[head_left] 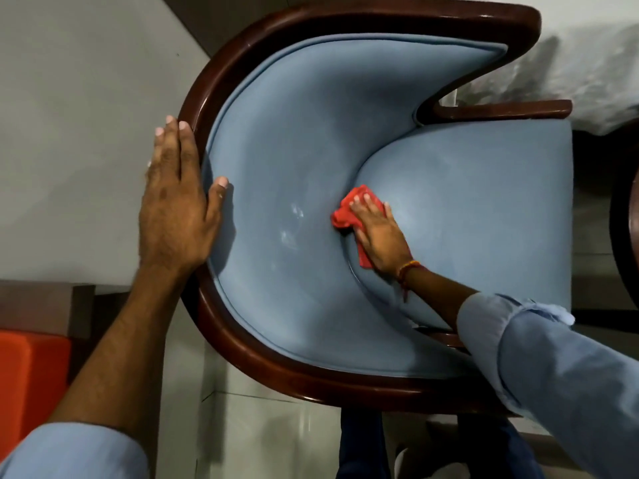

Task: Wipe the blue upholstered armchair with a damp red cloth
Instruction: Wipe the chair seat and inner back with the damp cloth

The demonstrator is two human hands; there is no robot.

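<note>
The blue upholstered armchair (311, 140) fills the view from above, its curved back rimmed in dark polished wood. My left hand (176, 202) grips the top of the backrest, fingers on the outer wood and thumb on the blue padding. My right hand (378, 236) lies flat on the red cloth (349, 216), pressing it onto the seat cushion right where the seat meets the backrest. Most of the cloth is hidden under the palm. Pale sheen marks show on the backrest left of the cloth.
A grey wall is to the left. An orange block (31, 382) with a brown ledge stands at the lower left. A white textured cover (587, 70) lies at the upper right. Glossy floor tiles (269, 433) and my dark trouser legs show below the chair.
</note>
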